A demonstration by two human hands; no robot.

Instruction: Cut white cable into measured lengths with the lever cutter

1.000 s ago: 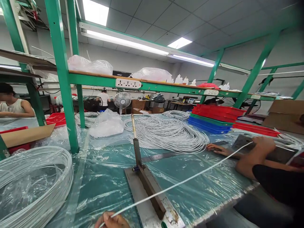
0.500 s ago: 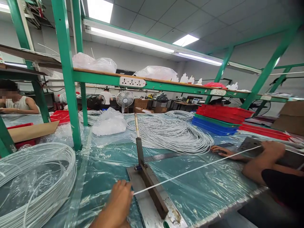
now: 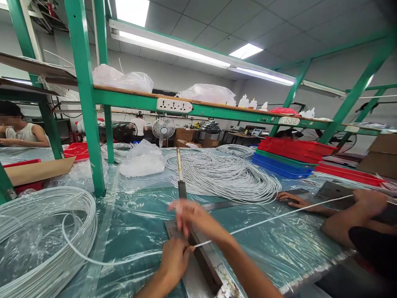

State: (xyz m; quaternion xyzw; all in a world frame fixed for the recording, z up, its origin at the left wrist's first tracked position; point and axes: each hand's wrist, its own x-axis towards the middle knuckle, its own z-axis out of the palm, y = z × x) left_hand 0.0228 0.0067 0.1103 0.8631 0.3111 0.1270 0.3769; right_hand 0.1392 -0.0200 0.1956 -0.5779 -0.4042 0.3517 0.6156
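Note:
My left hand (image 3: pixel 175 256) is closed around a white cable (image 3: pixel 266 222) low over the base of a lever cutter (image 3: pixel 201 261). From the coil (image 3: pixel 89 215) on the left the cable runs to this hand, then on to another person's raised fist at the right. Above my left hand, my right hand (image 3: pixel 194 217) is in front of the cutter's upright lever (image 3: pixel 180 174). Its fingers look apart and somewhat blurred, with nothing visible in them; whether they touch the lever I cannot tell.
Behind the cutter lies a wide heap of white cables (image 3: pixel 223 174) with a metal ruler (image 3: pixel 221 205) in front. A co-worker's hand (image 3: pixel 294 200) rests near it. Stacked trays (image 3: pixel 285 159) stand at the right, a plastic bag (image 3: pixel 142 161) at the back. A green post (image 3: pixel 85 103) rises at left.
My right hand has come into view over the cutter. My left hand has moved right along the cable, and a loop of cable from the coil now shows on the left.

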